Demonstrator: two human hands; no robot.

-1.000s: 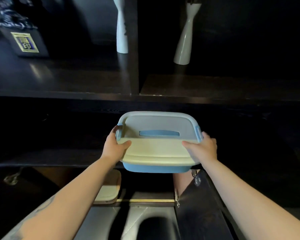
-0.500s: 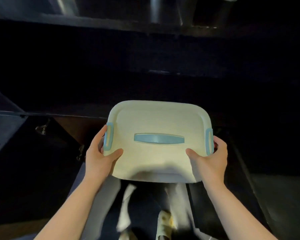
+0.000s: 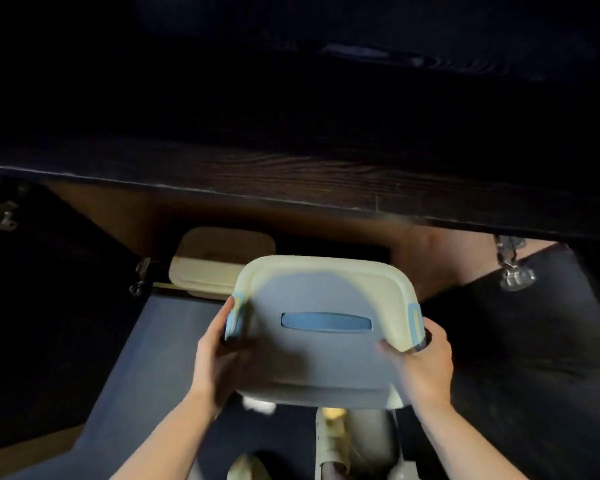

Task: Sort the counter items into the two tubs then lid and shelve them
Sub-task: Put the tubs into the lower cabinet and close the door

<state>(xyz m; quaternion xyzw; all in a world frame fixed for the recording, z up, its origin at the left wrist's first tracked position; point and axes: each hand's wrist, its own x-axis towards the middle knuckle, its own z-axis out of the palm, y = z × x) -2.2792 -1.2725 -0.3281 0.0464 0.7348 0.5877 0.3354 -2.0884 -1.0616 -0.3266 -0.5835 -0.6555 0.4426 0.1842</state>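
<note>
Two hands hold one lidded tub (image 3: 326,327): the left hand (image 3: 215,362) grips its left edge by the blue latch (image 3: 234,320), the right hand (image 3: 421,368) grips the right edge. A blue handle (image 3: 327,322) lies flat on the cream lid; contents are hidden. A second cream-lidded tub (image 3: 219,261) sits inside the open lower cabinet, beneath a dark wooden shelf edge (image 3: 291,188). Compared with half a second ago, the held tub is lower and nearer the cabinet opening.

Single head-worn view looks steeply down, close over the hands (image 3: 321,368).
</note>
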